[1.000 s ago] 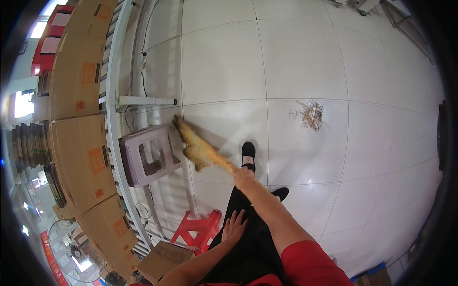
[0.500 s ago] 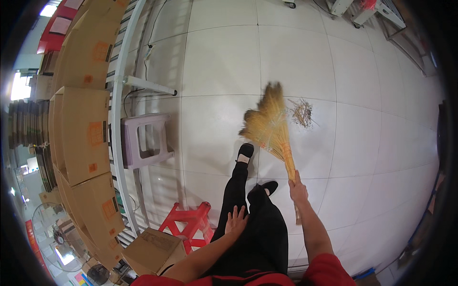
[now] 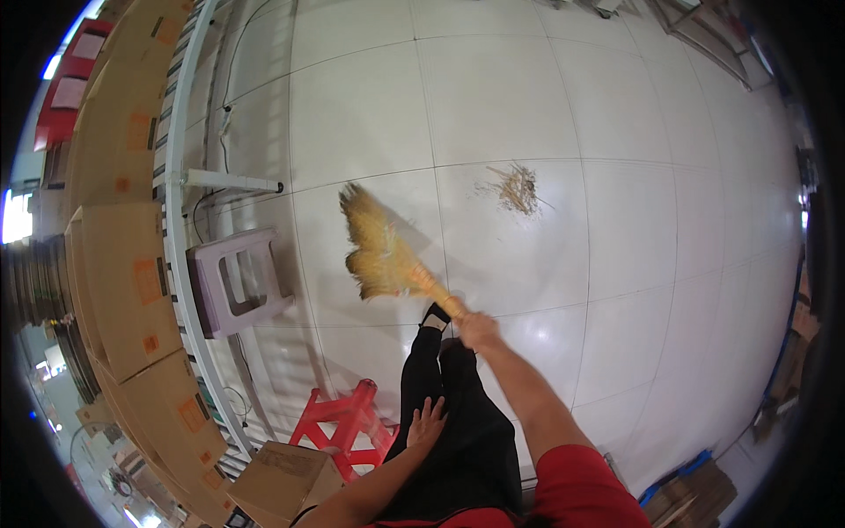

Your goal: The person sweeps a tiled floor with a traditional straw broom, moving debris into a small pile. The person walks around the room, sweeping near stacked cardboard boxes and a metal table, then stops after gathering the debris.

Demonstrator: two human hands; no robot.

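Observation:
A straw broom point(image 3: 385, 255) is in my right hand point(image 3: 478, 332), its short handle wrapped by my closed fingers. The broom's dark-tipped bristles fan out to the left, low over the tiled floor or touching it; I cannot tell which. To the right of the broom head, a small heap of straw bits and dirt point(image 3: 516, 189) lies on the pale tiles. My left hand point(image 3: 428, 424) rests flat on my black trouser leg, fingers spread, with nothing in it.
A roller conveyor point(image 3: 179, 220) bearing cardboard boxes point(image 3: 123, 273) runs along the left. Beside its legs stands a pale purple stool point(image 3: 236, 282). Nearer me are a red stool point(image 3: 348, 427) and a cardboard box point(image 3: 286, 484). A metal frame point(image 3: 709, 40) stands far right.
My right hand has swung the broom to the left, away from the heap. The whole view has shifted and turned slightly. My left hand stays on my leg.

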